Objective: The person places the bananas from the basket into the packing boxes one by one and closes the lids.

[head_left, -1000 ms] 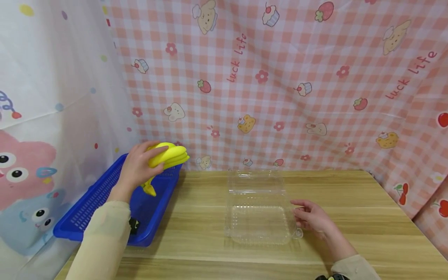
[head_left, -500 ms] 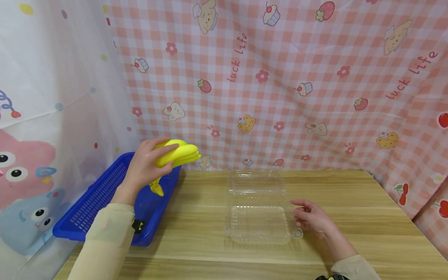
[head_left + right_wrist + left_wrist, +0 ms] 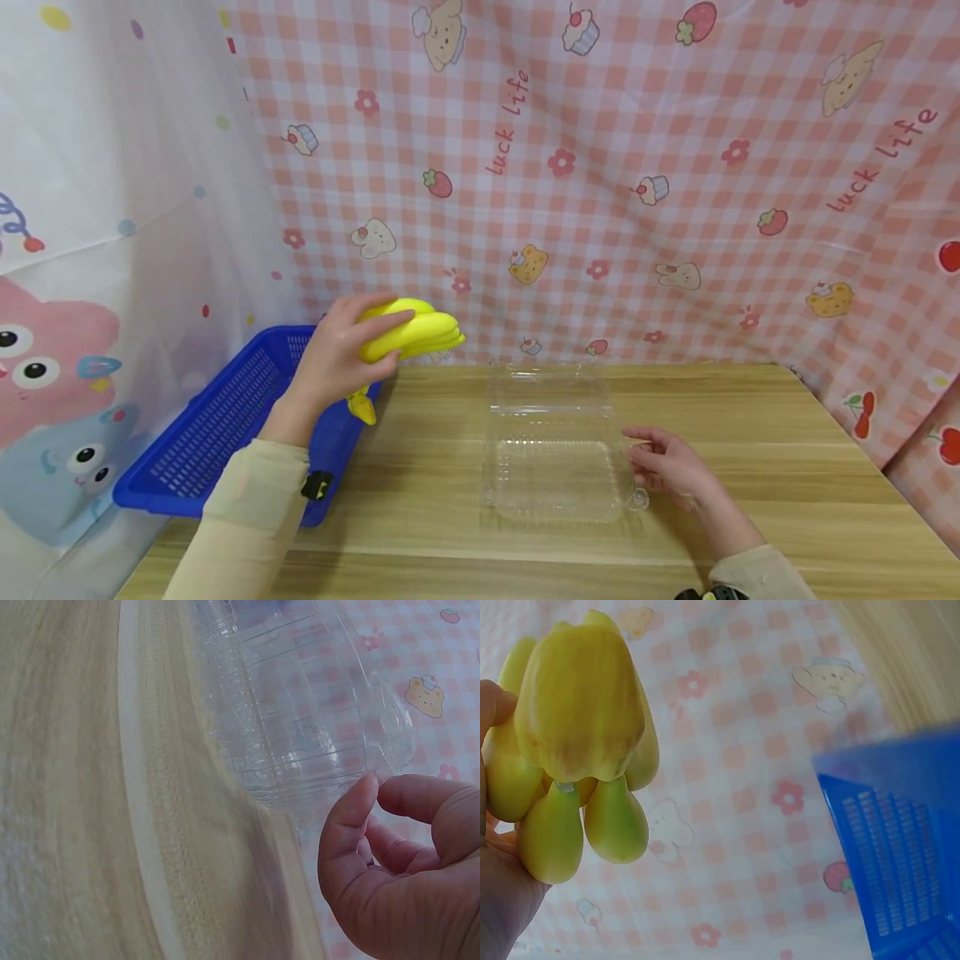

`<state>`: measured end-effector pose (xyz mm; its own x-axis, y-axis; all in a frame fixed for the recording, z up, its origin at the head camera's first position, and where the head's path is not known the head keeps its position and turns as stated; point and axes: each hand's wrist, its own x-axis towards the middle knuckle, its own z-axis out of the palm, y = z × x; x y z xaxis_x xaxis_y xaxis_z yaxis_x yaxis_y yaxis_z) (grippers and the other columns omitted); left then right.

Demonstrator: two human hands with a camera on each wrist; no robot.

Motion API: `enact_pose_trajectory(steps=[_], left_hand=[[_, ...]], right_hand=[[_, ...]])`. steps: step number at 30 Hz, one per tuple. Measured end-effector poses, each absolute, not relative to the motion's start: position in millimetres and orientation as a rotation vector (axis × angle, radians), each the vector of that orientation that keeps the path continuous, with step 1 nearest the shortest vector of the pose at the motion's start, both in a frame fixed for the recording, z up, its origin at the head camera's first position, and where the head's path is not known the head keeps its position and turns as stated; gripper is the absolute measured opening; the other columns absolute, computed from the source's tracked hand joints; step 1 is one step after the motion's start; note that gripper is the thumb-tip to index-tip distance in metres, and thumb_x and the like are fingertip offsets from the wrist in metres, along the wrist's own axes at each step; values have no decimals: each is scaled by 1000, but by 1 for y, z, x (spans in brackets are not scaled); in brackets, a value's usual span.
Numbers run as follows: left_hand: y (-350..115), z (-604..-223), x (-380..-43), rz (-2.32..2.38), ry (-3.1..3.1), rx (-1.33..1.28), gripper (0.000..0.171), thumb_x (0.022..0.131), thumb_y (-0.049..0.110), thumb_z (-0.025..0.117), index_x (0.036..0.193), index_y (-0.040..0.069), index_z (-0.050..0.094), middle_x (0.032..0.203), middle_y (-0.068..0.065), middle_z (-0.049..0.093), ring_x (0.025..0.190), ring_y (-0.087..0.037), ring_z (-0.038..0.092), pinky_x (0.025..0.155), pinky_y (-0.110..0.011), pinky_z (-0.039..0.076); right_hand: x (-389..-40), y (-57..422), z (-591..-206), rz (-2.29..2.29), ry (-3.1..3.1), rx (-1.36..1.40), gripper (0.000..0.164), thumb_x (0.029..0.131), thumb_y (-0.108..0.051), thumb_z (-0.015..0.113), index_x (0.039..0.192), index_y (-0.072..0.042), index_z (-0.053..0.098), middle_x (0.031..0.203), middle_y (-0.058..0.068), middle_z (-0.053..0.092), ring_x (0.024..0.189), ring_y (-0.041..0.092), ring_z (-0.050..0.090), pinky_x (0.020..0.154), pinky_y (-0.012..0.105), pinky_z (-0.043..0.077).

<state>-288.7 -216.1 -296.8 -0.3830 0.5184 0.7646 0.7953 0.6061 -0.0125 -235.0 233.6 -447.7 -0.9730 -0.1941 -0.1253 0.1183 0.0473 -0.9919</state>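
Observation:
My left hand [image 3: 341,342] grips a bunch of yellow bananas [image 3: 416,329], fingers over the top and thumb underneath. It is held up in the air beside the right rim of the blue basket [image 3: 225,417]. The brown-yellow stem end of the bananas [image 3: 581,697] faces the camera in the left wrist view. A clear plastic clamshell container [image 3: 555,483] lies on the table with its lid laid back. My right hand [image 3: 667,467] pinches its right edge between thumb and forefinger. The right wrist view shows the fingertips [image 3: 365,791] right at the container's rim.
The blue basket's perforated wall [image 3: 885,855] stands at the left of the wooden table [image 3: 435,500]. A pink checked curtain [image 3: 480,208] hangs behind the table, and a white printed cloth [image 3: 165,208] hangs at the left.
My left hand has carried the bananas rightward, from over the basket to beyond its right rim. The right hand and the clamshell container have stayed in place.

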Motion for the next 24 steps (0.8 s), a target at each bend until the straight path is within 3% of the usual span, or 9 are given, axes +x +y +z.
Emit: enact_pose_trajectory(steps=[11, 20, 24], left_hand=[[-188, -301, -286, -512, -1999, -1109, 48, 72, 9, 80, 119, 11, 72, 127, -17, 60, 104, -39, 54, 81, -50, 48], [-164, -314, -286, -535, -1985, -1190, 47, 73, 14, 77, 120, 13, 71, 128, -15, 60, 113, -36, 55, 90, -49, 48], [-155, -321, -285, -556, -2001, -1202, 48, 74, 14, 78, 121, 14, 71, 131, -13, 59, 112, -34, 54, 88, -46, 48]], right_hand=[[-236, 234, -446, -2010, 2103, -74, 49, 101, 0, 49, 143, 17, 30, 88, 5, 53, 73, 9, 55, 62, 21, 53], [-236, 234, -448, -2016, 2100, -74, 49, 101, 0, 50, 143, 17, 29, 87, 4, 52, 73, 9, 54, 62, 20, 53], [-237, 235, -448, -2016, 2101, -72, 50, 101, 0, 50, 142, 18, 29, 86, 4, 52, 72, 9, 54, 61, 20, 53]])
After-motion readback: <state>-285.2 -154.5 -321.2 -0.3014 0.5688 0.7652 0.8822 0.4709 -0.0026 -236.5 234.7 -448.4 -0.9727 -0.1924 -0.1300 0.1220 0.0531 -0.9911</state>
